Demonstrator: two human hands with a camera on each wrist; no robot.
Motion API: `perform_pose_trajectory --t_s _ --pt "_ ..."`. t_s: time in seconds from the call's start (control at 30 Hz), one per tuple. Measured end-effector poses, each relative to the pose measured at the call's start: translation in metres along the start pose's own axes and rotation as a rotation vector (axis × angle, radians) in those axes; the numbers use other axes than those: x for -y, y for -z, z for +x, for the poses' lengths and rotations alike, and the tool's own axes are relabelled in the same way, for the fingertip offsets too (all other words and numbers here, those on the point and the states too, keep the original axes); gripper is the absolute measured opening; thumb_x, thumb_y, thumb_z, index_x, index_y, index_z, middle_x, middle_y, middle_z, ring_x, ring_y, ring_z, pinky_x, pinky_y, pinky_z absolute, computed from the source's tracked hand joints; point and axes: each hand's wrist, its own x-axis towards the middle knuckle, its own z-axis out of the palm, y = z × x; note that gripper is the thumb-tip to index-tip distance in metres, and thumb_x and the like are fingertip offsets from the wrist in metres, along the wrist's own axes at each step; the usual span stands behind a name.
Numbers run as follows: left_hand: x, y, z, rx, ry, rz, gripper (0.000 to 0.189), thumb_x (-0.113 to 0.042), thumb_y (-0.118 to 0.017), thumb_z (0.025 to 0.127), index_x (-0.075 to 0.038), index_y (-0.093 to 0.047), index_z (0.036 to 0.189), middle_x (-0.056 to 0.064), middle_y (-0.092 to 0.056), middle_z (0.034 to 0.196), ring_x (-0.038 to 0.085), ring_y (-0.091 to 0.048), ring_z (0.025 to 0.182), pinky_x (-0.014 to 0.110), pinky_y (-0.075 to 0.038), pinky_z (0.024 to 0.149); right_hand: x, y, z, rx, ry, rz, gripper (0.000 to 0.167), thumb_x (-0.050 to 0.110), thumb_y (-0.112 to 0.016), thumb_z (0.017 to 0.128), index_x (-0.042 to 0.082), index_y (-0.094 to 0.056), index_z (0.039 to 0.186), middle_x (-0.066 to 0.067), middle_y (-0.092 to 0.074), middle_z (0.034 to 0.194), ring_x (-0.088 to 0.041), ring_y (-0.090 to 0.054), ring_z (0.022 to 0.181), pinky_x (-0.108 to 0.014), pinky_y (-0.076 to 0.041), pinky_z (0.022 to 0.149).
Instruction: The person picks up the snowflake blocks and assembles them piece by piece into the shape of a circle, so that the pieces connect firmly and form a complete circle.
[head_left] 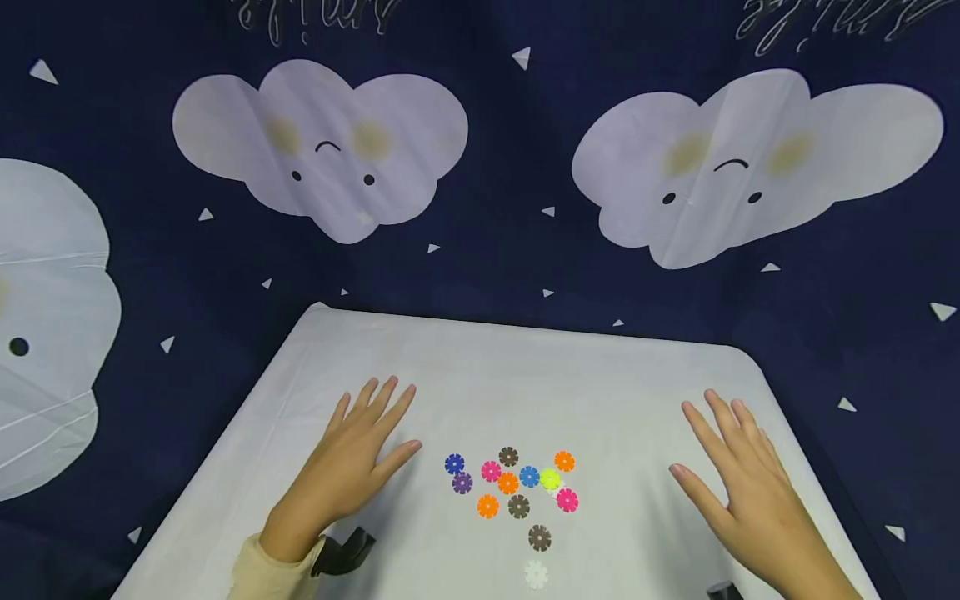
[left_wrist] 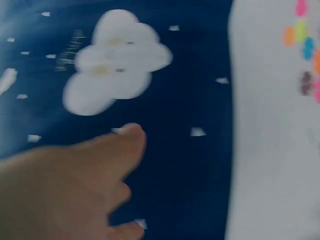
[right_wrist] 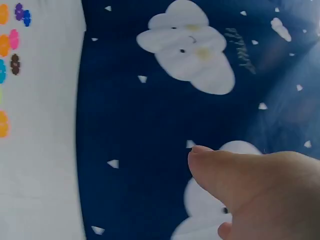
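Several small notched plastic discs lie scattered near the middle of the white table, among them a blue disc [head_left: 529, 477], a yellow disc [head_left: 551, 479], an orange disc [head_left: 487, 506] and a pink disc [head_left: 567, 500]. Closest to the front is a white disc [head_left: 536, 575], with a brown disc [head_left: 540, 537] behind it. Left of the discs, my left hand [head_left: 348, 467] hovers with fingers spread and holds nothing. My right hand [head_left: 757, 500] is held out on the other side, fingers straight, likewise holding nothing. A purple disc [head_left: 462, 482] is nearest to the left hand.
The white table [head_left: 360, 350] has rounded far corners. Behind it hangs a dark blue cloth [head_left: 502, 167] printed with white clouds and small triangles. A black strap [head_left: 345, 552] sits at the left wrist, and a dark piece [head_left: 724, 591] shows by the right wrist.
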Motion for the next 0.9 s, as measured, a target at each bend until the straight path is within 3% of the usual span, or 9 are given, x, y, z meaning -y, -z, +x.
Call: perform_pose_trajectory --t_s 0.1,0.23,0.37,0.5,0.6,0.73,0.9 --pt "0.007 -0.020 0.021 -0.005 -0.041 -0.032 0.066 -0.051 -0.058 0.102 -0.017 -0.044 0.156 0.015 -0.036 0.161 0.040 -0.027 0.150 0.063 -0.013 0.120 -0.009 -0.014 0.007 -0.043 0.004 0.033 0.071 0.025 -0.073 0.095 0.016 -0.040 0.158 -0.011 -0.027 0.166 -0.033 -0.011 0.156 -0.044 -0.002 0.125" --pt "0.021 -0.056 0.039 -0.053 -0.062 -0.101 0.059 -0.039 -0.065 0.100 -0.008 -0.054 0.149 0.020 -0.042 0.156 0.043 -0.031 0.147 0.060 -0.019 0.120 -0.028 -0.055 0.009 -0.200 -0.046 0.087 0.058 0.017 -0.076 0.092 0.010 -0.057 0.147 -0.013 -0.050 0.152 -0.034 -0.036 0.147 -0.034 -0.016 0.123" --pt "0.029 -0.099 0.034 -0.061 -0.040 -0.218 0.058 -0.038 -0.065 0.100 -0.006 -0.055 0.147 0.021 -0.041 0.157 0.043 -0.028 0.149 0.058 -0.019 0.120 -0.037 -0.102 -0.006 -0.284 -0.158 0.144 0.046 0.014 -0.077 0.091 0.006 -0.067 0.135 -0.013 -0.063 0.138 -0.039 -0.055 0.131 -0.016 -0.026 0.114" --pt "0.026 -0.137 0.022 -0.049 0.038 -0.459 0.058 -0.042 -0.064 0.101 -0.012 -0.053 0.149 0.014 -0.039 0.159 0.037 -0.025 0.151 0.058 -0.016 0.120 -0.030 -0.142 -0.019 -0.258 -0.296 0.285 0.036 0.015 -0.075 0.095 0.006 -0.071 0.129 -0.012 -0.067 0.132 -0.037 -0.061 0.123 -0.004 -0.031 0.102" --pt "0.020 -0.156 0.018 -0.097 0.058 -0.585 0.056 -0.041 -0.068 0.099 -0.013 -0.058 0.146 0.011 -0.042 0.158 0.036 -0.026 0.151 0.058 -0.014 0.121 -0.018 -0.165 -0.024 -0.257 -0.358 0.391 0.031 0.017 -0.075 0.095 0.008 -0.073 0.125 -0.009 -0.069 0.128 -0.032 -0.063 0.121 -0.004 -0.035 0.097" --pt "0.016 -0.169 0.014 -0.154 0.050 -0.554 0.051 -0.034 -0.076 0.093 -0.009 -0.066 0.137 0.012 -0.048 0.153 0.036 -0.031 0.149 0.055 -0.014 0.122 -0.006 -0.186 -0.032 -0.202 -0.318 0.441 0.031 0.020 -0.080 0.092 0.009 -0.076 0.120 -0.005 -0.068 0.131 -0.033 -0.059 0.127 -0.006 -0.033 0.101" --pt "0.015 -0.175 0.012 -0.126 0.057 -0.421 0.049 -0.036 -0.078 0.091 -0.011 -0.069 0.133 0.010 -0.047 0.155 0.032 -0.031 0.150 0.050 -0.018 0.122 -0.004 -0.193 -0.038 -0.187 -0.191 0.449 0.031 0.013 -0.087 0.083 0.010 -0.079 0.112 -0.003 -0.068 0.131 -0.037 -0.055 0.130 -0.006 -0.028 0.106"
